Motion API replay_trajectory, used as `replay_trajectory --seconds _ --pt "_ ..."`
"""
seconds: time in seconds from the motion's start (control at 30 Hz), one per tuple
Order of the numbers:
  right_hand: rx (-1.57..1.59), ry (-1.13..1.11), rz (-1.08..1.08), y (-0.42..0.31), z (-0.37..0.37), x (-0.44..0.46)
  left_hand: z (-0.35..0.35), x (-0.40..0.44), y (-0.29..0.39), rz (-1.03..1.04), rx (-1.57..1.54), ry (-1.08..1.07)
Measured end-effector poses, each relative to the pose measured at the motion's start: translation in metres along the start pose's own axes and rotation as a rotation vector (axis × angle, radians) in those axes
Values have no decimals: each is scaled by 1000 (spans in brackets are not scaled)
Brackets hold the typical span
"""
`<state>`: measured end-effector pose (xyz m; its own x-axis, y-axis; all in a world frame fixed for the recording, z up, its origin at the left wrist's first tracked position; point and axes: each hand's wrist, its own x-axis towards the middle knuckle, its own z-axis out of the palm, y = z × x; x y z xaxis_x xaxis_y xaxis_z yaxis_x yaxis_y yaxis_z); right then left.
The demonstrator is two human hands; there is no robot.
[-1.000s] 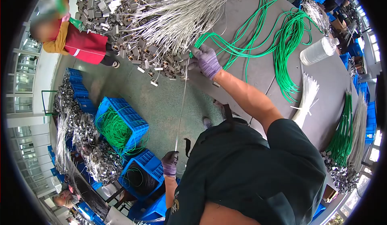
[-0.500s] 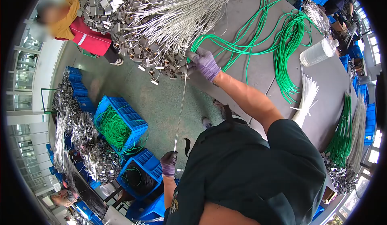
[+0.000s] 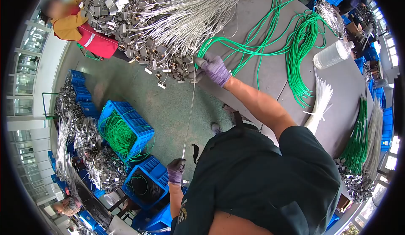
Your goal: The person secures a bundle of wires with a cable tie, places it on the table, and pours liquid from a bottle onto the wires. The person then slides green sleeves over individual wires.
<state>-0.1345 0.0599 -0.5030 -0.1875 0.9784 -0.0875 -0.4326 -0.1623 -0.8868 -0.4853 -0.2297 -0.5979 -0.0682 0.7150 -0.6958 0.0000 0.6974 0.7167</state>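
My left hand (image 3: 176, 170), in a purple and grey glove, is closed round the end of thin clear wires (image 3: 188, 121). These run taut up to my right hand (image 3: 213, 69), gloved alike and closed round a bundle of green wires (image 3: 215, 41) at the table edge. The fingertips of my right hand are partly hidden by the wires. Close beside it lies a heap of silvery wires (image 3: 190, 16) with metal-boxed ends (image 3: 114, 7). From my right hand the green wires loop across the grey table (image 3: 253, 20) to a larger green bundle (image 3: 301, 49).
A clear plastic bottle (image 3: 333, 54) and a tied white bundle (image 3: 321, 102) are on the table. Blue crates (image 3: 145, 136) with green and dark wires stand on the floor at left. A person in a red apron (image 3: 95, 39) is at upper left; another person (image 3: 69, 206) is at lower left.
The person in the red apron has shifted and changed arm position. My left hand has moved slightly left and down. My right hand stays nearly in place, its fingers slightly shifted on the green wires.
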Motion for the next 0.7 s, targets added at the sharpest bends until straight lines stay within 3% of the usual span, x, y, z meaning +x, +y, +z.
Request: replay_trajectory --seconds 0.33,0.4,0.63,0.7 --pt "-113 -21 110 11 -1 3 3 -4 8 -13 -24 -29" --pt "-7 22 232 19 1 3 6 1 4 -2 -20 -28" --pt "202 128 247 66 12 -25 33 10 32 64 10 -53" --pt "244 123 364 97 19 -42 40 19 39 97 67 -39"
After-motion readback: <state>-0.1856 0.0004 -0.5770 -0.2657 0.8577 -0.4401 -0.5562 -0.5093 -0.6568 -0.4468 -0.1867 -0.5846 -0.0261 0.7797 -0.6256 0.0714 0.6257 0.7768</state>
